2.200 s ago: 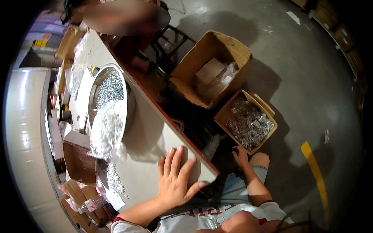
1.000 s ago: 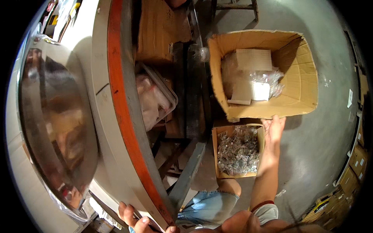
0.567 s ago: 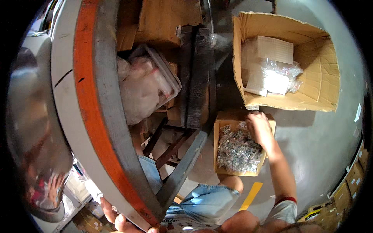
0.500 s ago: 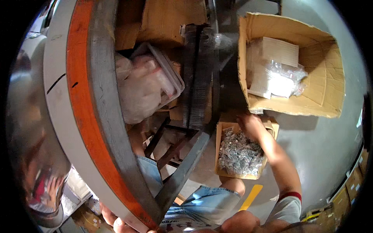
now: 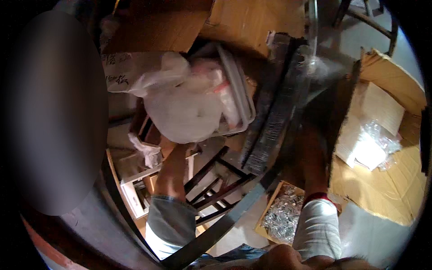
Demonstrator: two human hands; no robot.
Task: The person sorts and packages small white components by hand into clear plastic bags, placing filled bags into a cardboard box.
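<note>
My right arm, in a white sleeve with a red cuff, reaches forward into deep shadow. My right hand (image 5: 312,139) is only a dim shape there, beside the open wall of a large carton (image 5: 378,198), and its fingers cannot be made out. Below the forearm sits a small cardboard box (image 5: 270,200) filled with small shiny pieces (image 5: 283,218), partly hidden by the sleeve. Inside the large carton lie a pale cardboard piece (image 5: 382,105) and clear plastic bags (image 5: 378,139). My left hand does not show.
A whitish plastic bag (image 5: 180,112) bulges from a clear tub (image 5: 247,94). Long dark bars (image 5: 274,103) stand beside it. A dark stool frame (image 5: 220,182) and a slanting grey bar (image 5: 225,225) lie closer. Brown cartons (image 5: 256,22) stand behind; a blurred dark shape (image 5: 58,112) fills the left.
The view has shifted left and lower, past the orange-edged bar. My right hand has left the rim of the small box and reached farther forward into shadow. My left hand has dropped out of view.
</note>
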